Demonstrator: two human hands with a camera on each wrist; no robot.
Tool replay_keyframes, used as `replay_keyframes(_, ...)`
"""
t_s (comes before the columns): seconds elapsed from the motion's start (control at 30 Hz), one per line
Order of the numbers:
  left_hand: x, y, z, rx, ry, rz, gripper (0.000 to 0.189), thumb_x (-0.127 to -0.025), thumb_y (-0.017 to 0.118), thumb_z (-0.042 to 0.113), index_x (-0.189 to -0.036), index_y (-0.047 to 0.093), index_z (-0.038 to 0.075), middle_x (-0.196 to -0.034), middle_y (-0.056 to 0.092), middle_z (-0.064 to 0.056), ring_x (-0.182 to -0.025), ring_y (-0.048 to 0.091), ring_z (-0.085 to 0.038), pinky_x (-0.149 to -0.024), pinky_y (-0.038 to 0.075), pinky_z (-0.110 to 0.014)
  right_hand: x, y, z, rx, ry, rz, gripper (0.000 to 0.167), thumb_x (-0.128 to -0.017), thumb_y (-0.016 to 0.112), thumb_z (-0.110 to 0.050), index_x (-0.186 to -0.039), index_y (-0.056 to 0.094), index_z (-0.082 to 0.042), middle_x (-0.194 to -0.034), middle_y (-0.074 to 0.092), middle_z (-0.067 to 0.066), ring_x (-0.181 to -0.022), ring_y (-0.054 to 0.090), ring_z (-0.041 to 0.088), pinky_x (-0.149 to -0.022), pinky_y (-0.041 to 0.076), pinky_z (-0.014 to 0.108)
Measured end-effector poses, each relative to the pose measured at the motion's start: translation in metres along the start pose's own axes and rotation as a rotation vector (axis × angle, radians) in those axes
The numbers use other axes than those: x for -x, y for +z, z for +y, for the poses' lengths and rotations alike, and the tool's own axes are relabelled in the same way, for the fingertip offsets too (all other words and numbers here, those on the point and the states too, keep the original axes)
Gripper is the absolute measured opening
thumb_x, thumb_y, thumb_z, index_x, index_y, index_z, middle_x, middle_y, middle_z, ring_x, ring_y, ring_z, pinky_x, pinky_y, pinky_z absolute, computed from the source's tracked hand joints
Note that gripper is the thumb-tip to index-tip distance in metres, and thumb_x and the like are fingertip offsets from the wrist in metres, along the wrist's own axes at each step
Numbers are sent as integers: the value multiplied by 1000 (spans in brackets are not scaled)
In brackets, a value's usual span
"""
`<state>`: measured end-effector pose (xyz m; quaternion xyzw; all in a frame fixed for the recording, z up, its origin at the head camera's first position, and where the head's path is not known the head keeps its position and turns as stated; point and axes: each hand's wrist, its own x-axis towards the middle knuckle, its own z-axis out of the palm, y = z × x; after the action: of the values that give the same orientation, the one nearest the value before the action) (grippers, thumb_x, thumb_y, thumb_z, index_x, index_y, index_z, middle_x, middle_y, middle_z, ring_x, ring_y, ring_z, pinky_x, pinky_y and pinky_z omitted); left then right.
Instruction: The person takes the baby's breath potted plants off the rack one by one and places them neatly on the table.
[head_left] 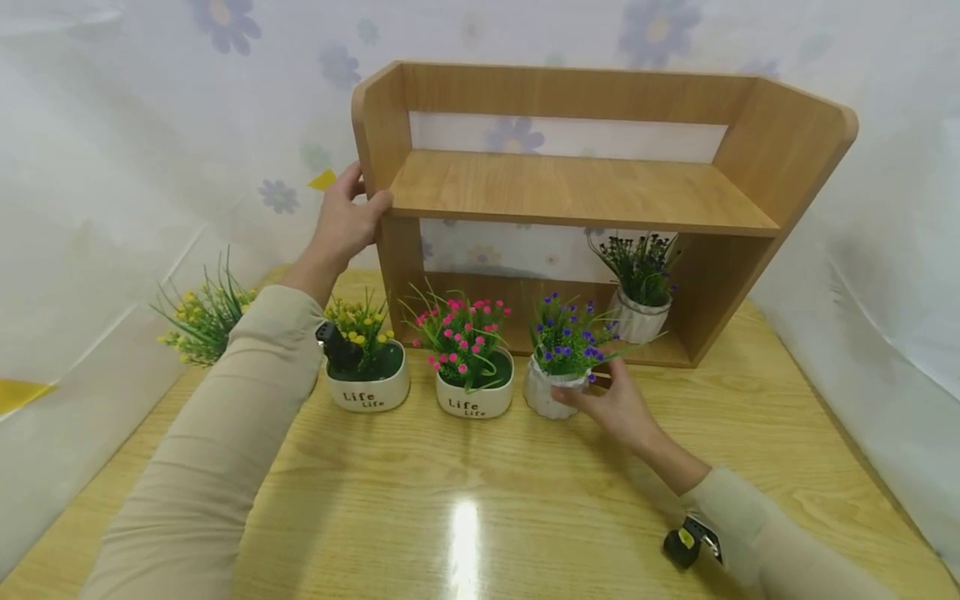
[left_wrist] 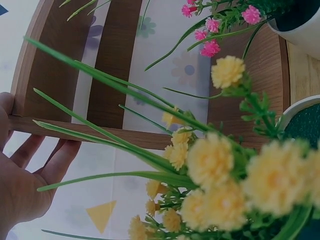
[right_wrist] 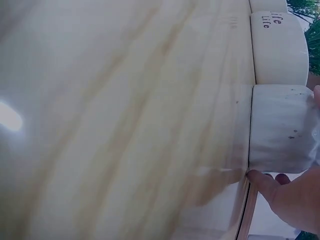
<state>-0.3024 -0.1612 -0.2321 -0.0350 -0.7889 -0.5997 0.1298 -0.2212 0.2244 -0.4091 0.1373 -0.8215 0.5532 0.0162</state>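
Note:
My left hand [head_left: 347, 223] grips the left side panel of a wooden two-tier shelf [head_left: 540, 185], thumb at the front and fingers round the outer side. In the left wrist view its fingers lie along the panel's edge, partly behind yellow flowers [left_wrist: 210, 160]. My right hand [head_left: 621, 410] holds a white flowerpot [head_left: 546, 392] with blue-purple flowers, thumb at its front and fingers at its right side. The right wrist view shows this pot [right_wrist: 282, 129] upright on the table, a fingertip low by its base. The pot stands in front of the shelf.
Left of it stand a white "Life" pot [head_left: 480, 403] with pink flowers and another [head_left: 375, 392] with yellow ones. More yellow flowers [head_left: 202, 321] show behind my left arm. A white pot [head_left: 637, 321] with dark purple flowers sits in the shelf's lower right. White curtains surround the table [head_left: 390, 500].

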Motion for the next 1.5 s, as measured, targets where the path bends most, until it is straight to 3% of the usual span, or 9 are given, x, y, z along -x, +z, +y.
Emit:
replay_keyframes(0.23,1,-3,1,-5,-8,13,58,-100,57,26,-155,38,32,-145,44,-12,-128,51,-37,-96,52,-56,6,-15,0,-84,33,-48,74,-85,83,-16,-139,34,-5,-143,37,20,-129,44,41,-95,53,32)
replay_keyframes(0.3,1,-3,1,-12,-10,15,57,-101,56,26,-155,38,32,-145,44,-12,-129,51,-37,-96,51,-56,7,-21,-2,-81,32,-43,72,-87,81,-15,-140,33,-4,-144,35,21,-130,43,43,-95,53,32)
replay_keyframes(0.47,3,-5,1,-16,-14,17,57,-101,56,26,-155,38,33,-145,44,-12,-129,51,-36,-97,51,-55,9,-37,-7,37,49,7,69,-89,79,-24,-137,37,1,-143,38,23,-131,45,44,-96,53,41)
replay_keyframes(0.7,4,-9,0,2,-22,17,58,-101,55,25,-155,37,35,-146,44,-12,-130,51,-36,-96,51,-56,3,-57,-9,111,-10,91,64,-91,77,-21,-137,40,5,-141,42,21,-126,50,42,-86,49,14)
replay_keyframes(0.93,3,-11,-1,13,-15,18,57,-101,55,24,-155,38,34,-145,45,-13,-130,51,-37,-97,51,-57,-10,-76,-3,132,-20,183,70,-92,76,-18,-142,35,8,-139,43,25,-124,46,39,-87,44,8)
replay_keyframes(1.13,4,-11,-1,10,-7,22,57,-101,55,23,-155,38,32,-145,44,-13,-130,51,-38,-95,51,-57,-24,-85,2,162,10,254,69,-91,76,-19,-141,37,9,-134,44,23,-121,46,31,-86,40,13)
replay_keyframes(1.23,5,-12,-1,5,-7,21,58,-101,55,23,-155,38,32,-146,44,-13,-130,50,-38,-96,51,-57,-31,-88,1,160,46,251,76,-91,76,-24,-146,33,8,-140,42,26,-127,43,36,-95,42,25)
replay_keyframes(1.37,5,-12,-2,11,-9,23,58,-101,55,24,-155,38,33,-146,44,-13,-130,50,-38,-96,51,-57,-41,-93,5,152,89,244,91,-90,77,-33,-153,25,5,-149,36,27,-135,37,43,-107,38,50)
replay_keyframes(1.5,4,-12,-2,18,-12,27,57,-100,56,24,-154,39,33,-145,44,-13,-130,51,-37,-97,50,-57,-49,-95,9,163,112,239,99,-89,78,-39,-156,19,4,-154,31,27,-139,32,45,-112,30,58)
